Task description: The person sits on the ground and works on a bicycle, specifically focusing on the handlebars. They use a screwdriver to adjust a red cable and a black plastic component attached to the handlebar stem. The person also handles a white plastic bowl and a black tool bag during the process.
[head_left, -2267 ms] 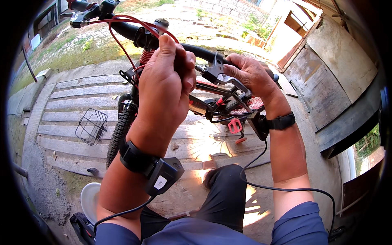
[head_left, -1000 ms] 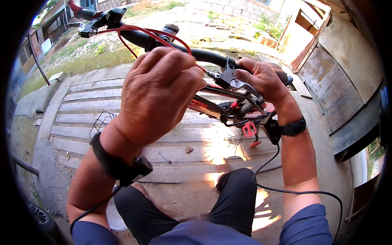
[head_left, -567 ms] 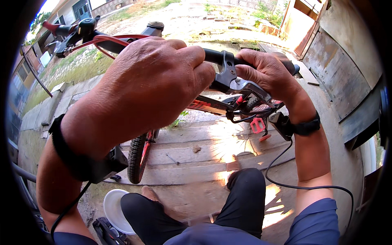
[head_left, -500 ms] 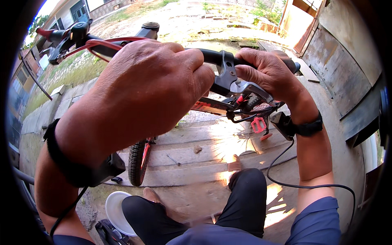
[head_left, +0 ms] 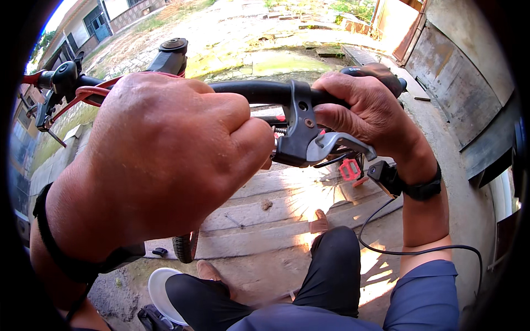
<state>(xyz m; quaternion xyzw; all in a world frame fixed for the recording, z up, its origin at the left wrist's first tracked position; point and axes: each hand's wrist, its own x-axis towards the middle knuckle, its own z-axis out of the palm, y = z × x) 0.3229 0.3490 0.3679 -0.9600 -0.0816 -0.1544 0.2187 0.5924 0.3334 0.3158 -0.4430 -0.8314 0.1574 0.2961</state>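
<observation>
My left hand (head_left: 182,149) fills the centre-left, fingers curled at the cable end of a brake lever (head_left: 306,149); what its fingertips hold is hidden, though a small metal piece shows beside them. The lever, grey with a black clamp, is mounted on the black handlebar (head_left: 245,89). Just right of the clamp, my right hand (head_left: 375,113) is closed on the handlebar, thumb beside the clamp. Red cables (head_left: 88,89) loop left from behind my left hand toward the other lever (head_left: 47,113). Both wrists wear black strapped devices with cords.
Below hang the bicycle's tyre (head_left: 185,248) and red pedal (head_left: 350,169). A white basin (head_left: 160,295) is beside my left knee, near a small black piece (head_left: 160,252). The weathered ground (head_left: 259,231) has sunlit patches. Wall panels (head_left: 441,77) stand at right; a building (head_left: 105,19) stands back left.
My left hand has turned back-up and closed at the lever, now larger and nearer in view. The handlebar's left end has swung left and lower in the picture. My right hand stays on the bar.
</observation>
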